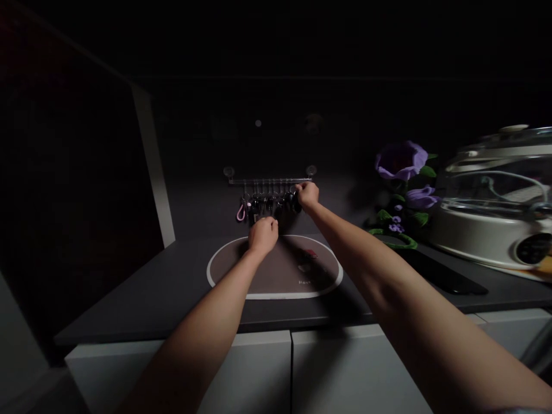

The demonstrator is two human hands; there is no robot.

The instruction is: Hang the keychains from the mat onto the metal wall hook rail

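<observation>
Against a dark wall, pinches the right hand closed by the clear rail, dark, glinting trinkets hanging just left of it. Curls the left hand shut below them, above a flat oval mat; cannot tell whether either grips anything.

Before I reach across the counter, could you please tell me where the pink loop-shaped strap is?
In the head view, the pink loop-shaped strap hangs near the left end of the clear wall rail, just left of small dark items.
</observation>
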